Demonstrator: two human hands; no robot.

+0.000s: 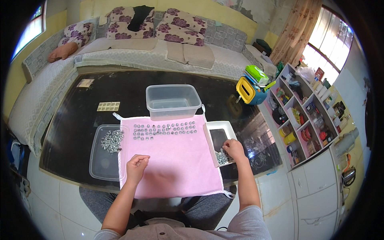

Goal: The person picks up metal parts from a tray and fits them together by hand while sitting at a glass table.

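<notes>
My right hand reaches into a white tray on the right, over a small heap of metal nuts. Its fingertips are pinched together, and whether a nut is between them is too small to tell. Over the left side of a pink cloth, my left hand hovers with curled fingers; its grasp is hidden. Several rows of small metal fasteners stand on the upper part of the cloth. To the left, loose bolts lie piled on a clear plastic lid.
A clear plastic bin stands behind the cloth on the black tabletop. Farther right is a blue and yellow tissue box with a green pack on top. A compartment shelf flanks the table's right side, and a sofa runs behind.
</notes>
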